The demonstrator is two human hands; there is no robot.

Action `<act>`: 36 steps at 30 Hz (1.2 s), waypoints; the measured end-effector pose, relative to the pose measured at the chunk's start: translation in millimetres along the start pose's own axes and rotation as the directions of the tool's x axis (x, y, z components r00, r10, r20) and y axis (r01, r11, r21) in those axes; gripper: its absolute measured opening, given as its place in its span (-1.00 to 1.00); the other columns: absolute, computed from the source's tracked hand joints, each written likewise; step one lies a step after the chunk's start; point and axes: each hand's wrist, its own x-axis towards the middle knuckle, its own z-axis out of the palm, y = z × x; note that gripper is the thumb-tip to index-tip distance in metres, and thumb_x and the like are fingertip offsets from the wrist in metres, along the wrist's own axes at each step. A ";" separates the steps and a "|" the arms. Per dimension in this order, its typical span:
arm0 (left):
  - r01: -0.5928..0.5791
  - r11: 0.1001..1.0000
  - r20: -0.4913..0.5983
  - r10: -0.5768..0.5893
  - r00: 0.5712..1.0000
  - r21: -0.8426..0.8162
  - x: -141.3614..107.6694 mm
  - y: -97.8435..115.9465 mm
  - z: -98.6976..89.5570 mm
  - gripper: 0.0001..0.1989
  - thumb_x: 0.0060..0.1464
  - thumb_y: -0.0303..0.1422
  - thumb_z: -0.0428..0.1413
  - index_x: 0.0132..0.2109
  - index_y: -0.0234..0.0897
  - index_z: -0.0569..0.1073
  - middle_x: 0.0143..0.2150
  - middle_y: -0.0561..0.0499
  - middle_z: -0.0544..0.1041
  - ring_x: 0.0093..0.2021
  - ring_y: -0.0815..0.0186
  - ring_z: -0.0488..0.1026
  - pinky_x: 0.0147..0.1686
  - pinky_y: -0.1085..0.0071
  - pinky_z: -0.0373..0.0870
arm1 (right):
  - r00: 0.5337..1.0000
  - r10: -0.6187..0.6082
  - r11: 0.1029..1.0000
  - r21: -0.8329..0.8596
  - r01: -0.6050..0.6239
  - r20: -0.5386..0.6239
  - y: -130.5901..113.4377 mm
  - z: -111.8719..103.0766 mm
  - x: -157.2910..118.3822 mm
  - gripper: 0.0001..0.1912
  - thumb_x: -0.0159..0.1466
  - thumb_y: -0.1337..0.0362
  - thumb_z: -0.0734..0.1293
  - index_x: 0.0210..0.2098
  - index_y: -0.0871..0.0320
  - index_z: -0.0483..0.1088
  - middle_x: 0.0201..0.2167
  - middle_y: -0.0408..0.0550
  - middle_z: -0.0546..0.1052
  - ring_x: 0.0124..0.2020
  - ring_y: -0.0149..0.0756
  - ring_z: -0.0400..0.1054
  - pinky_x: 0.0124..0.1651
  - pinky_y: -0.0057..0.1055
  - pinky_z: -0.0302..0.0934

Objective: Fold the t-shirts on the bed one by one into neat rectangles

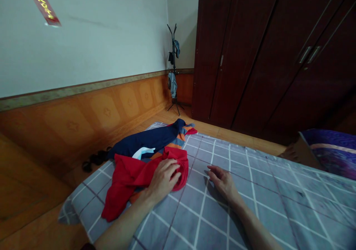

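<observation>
The person's left hand (164,177) lies over the bunched end of the red cloth (132,172), fingers curled; whether they pinch it or only rest there, one cannot tell. The cloth trails from that hand toward nine and eight o'clock on the checked bedspread (200,205). At three o'clock from the left hand, the right hand (222,183) is loosely curled, holding nothing, just beside the cloth. Striped cloth (176,143) shows toward one o'clock and peeks out under the red; navy cloth (147,137) lies toward eleven. Handling the red well likely calls for pinching that layer alone, freeing the bunch with both hands, and smoothing outward with flat palms, so the striped layer stays undragged.
</observation>
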 end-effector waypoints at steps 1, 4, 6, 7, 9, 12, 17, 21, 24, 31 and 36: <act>0.049 0.998 -0.059 -0.047 0.997 0.033 -1.0 -12.9 -4.8 -0.80 0.13 -0.39 0.05 -0.10 -0.14 0.46 -0.05 -0.05 0.48 0.00 0.17 0.40 0.05 0.18 0.32 | 1.000 -0.004 1.000 -0.011 0.004 0.001 -0.6 -0.6 0.7 -0.49 0.03 -0.01 0.30 -0.22 0.28 0.49 -0.53 -0.02 0.51 -0.52 -0.25 0.35 -0.44 -0.36 0.20; 0.215 0.970 -0.168 -0.195 0.966 0.113 -3.7 -49.2 -18.3 -0.80 0.17 -0.38 -0.01 -0.09 -0.19 0.45 -0.07 -0.08 0.49 -0.01 0.18 0.40 0.04 0.19 0.32 | 1.000 -0.014 0.999 -0.032 0.014 0.005 -0.3 -1.7 3.7 -0.48 0.03 -0.01 0.29 -0.23 0.31 0.49 -0.53 -0.02 0.51 -0.55 -0.27 0.32 -0.46 -0.37 0.19; 0.280 0.949 -0.158 -0.257 0.954 0.148 -6.6 -64.0 -20.5 -0.81 0.17 -0.35 0.00 -0.12 -0.24 0.45 -0.13 -0.09 0.51 -0.07 0.18 0.43 -0.02 0.23 0.35 | 1.000 -0.022 0.999 -0.035 0.022 0.011 1.3 -1.3 5.3 -0.48 0.04 0.00 0.28 -0.21 0.31 0.49 -0.51 -0.01 0.52 -0.54 -0.27 0.33 -0.46 -0.37 0.20; 0.291 0.942 -0.138 -0.270 0.953 0.164 -8.2 -67.6 -19.3 -0.81 0.15 -0.32 0.02 -0.14 -0.25 0.46 -0.16 -0.10 0.52 -0.11 0.17 0.44 -0.06 0.24 0.36 | 1.000 -0.026 0.999 -0.035 0.027 0.014 2.2 -0.9 5.9 -0.48 0.05 0.00 0.27 -0.20 0.31 0.48 -0.50 0.00 0.52 -0.54 -0.27 0.34 -0.46 -0.37 0.20; 0.283 0.939 -0.093 -0.269 0.959 0.195 -10.8 -68.1 -13.9 -0.82 0.09 -0.29 0.09 -0.18 -0.26 0.47 -0.20 -0.09 0.53 -0.14 0.14 0.44 -0.09 0.23 0.35 | 0.999 -0.035 0.999 -0.035 0.035 0.018 3.5 0.0 6.4 -0.47 0.05 -0.01 0.26 -0.20 0.32 0.47 -0.49 0.01 0.52 -0.53 -0.26 0.35 -0.46 -0.36 0.20; 0.254 0.938 -0.041 -0.251 0.967 0.235 -12.0 -59.8 -5.6 -0.82 0.04 -0.27 0.15 -0.20 -0.24 0.48 -0.22 -0.05 0.52 -0.12 0.11 0.42 -0.08 0.21 0.29 | 0.999 -0.047 0.998 -0.043 0.047 0.018 4.2 0.7 6.0 -0.48 0.06 -0.01 0.25 -0.22 0.31 0.48 -0.54 -0.02 0.50 -0.55 -0.26 0.34 -0.48 -0.37 0.18; 0.234 0.941 0.004 -0.243 0.970 0.245 -10.8 -51.8 -2.4 -0.88 0.08 -0.35 0.11 -0.22 -0.26 0.46 -0.24 -0.04 0.51 -0.17 0.17 0.42 -0.15 0.28 0.27 | 0.998 -0.063 0.995 -0.071 0.065 0.023 5.1 -0.5 5.2 -0.51 0.09 0.01 0.23 -0.22 0.30 0.48 -0.59 -0.05 0.47 -0.57 -0.27 0.30 -0.49 -0.36 0.15; 0.244 0.951 -0.009 -0.247 0.969 0.191 -10.3 -45.6 -1.0 -0.88 0.15 -0.43 0.01 -0.30 -0.27 0.44 -0.31 -0.02 0.52 -0.24 0.22 0.44 -0.20 0.33 0.27 | 0.996 -0.073 0.993 -0.089 0.077 0.042 3.0 1.7 2.6 -0.55 0.11 0.03 0.26 -0.22 0.28 0.48 -0.52 -0.03 0.50 -0.52 -0.26 0.32 -0.41 -0.33 0.18; 0.237 0.962 -0.015 -0.238 0.971 0.136 -12.5 -28.7 3.8 -0.86 0.19 -0.40 -0.01 -0.28 -0.26 0.43 -0.32 0.00 0.53 -0.28 0.28 0.45 -0.23 0.39 0.29 | 0.990 -0.078 0.994 -0.065 0.086 0.118 -5.3 9.9 -5.9 -0.51 0.12 0.07 0.28 -0.04 0.25 0.41 -0.33 0.00 0.53 -0.49 -0.30 0.34 -0.41 -0.35 0.22; 0.072 0.980 0.127 -0.048 0.991 -0.185 -18.1 22.6 15.7 -0.91 0.14 -0.45 0.04 -0.31 -0.25 0.44 -0.38 0.05 0.53 -0.32 0.34 0.46 -0.26 0.46 0.30 | 0.923 -0.274 0.961 0.035 0.275 0.269 -33.4 29.8 -27.4 -0.56 0.05 0.30 0.33 -0.04 0.11 0.43 -0.17 0.00 0.48 -0.17 -0.19 0.36 -0.07 -0.27 0.22; 0.166 0.975 0.238 -0.129 0.963 -0.144 -7.6 11.7 -9.1 -0.87 0.13 -0.39 0.09 -0.16 -0.25 0.47 -0.19 -0.01 0.55 -0.15 0.28 0.47 -0.10 0.40 0.35 | 0.986 0.068 0.855 0.500 -0.137 0.154 -25.9 31.5 -19.7 -0.77 -0.01 0.12 0.43 -0.56 0.18 0.45 -0.56 -0.07 0.49 -0.51 -0.28 0.37 -0.40 -0.39 0.27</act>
